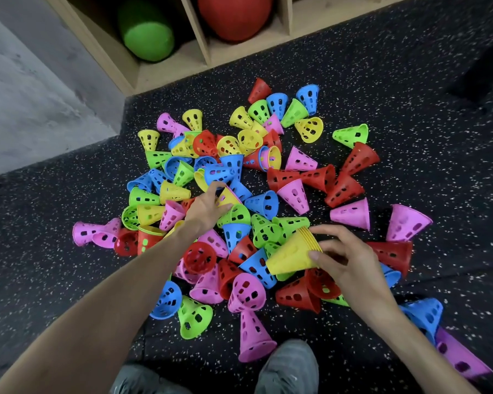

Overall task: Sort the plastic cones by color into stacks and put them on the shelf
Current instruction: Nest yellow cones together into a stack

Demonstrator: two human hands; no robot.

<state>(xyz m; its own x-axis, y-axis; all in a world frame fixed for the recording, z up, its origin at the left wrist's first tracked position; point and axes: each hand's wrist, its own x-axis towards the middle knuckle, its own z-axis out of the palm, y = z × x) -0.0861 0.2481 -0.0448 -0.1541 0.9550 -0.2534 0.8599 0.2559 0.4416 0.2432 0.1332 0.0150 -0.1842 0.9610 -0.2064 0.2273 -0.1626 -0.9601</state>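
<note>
Curled round the wide rims of a nested yellow stack (pixel 292 255), the right hand (pixel 345 260) holds it on its side, narrow end pointing left, just above the heap. Those yellow cones are smooth, glossy plastic, their rims showing as thin layered edges under the fingertips. Reaching farther in, the left hand (pixel 208 207) pinches a single yellow cone (pixel 227 197) between thumb and fingers among blue and green ones.

All around lies the pile of cones (pixel 239 211), red, blue, green, pink and yellow, each a short tapered shell pierced with oval and rectangular holes, tumbled on their sides or mouths up, some pushed into one another. They rest on a dark rubber floor (pixel 410 95) flecked with pale specks. Beyond stands a plain wooden shelf (pixel 199 38) with square compartments, holding a matte green roller (pixel 147 32) and a round red ball (pixel 234 15). Grey shoes (pixel 289 368) show at the bottom edge.
</note>
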